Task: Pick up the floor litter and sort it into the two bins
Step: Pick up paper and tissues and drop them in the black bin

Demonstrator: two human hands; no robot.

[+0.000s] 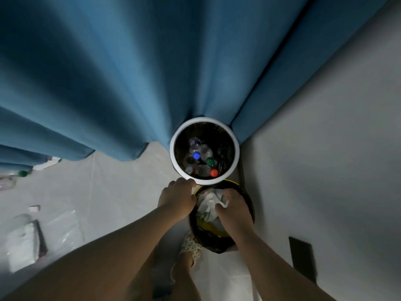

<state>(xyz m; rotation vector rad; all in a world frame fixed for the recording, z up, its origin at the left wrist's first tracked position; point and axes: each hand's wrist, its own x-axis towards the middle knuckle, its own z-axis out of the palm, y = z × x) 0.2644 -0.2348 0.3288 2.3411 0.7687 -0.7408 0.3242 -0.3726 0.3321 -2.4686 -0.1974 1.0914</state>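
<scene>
Several bottles [200, 157] in white bin [217, 121], crumpled white litter [208, 203] in black bin [213, 246].

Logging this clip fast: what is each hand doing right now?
Left hand: at the white bin rim, grip cannot be told.
Right hand: closed on crumpled white litter in the dark bin.

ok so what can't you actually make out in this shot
Head view:
Contents of the yellow-rimmed bin: hidden under the white wad and right hand.
Left hand: grip unclear, fingertips hidden by its own back.
Green-capped bottle: blurred, cut off by the left edge.
</scene>
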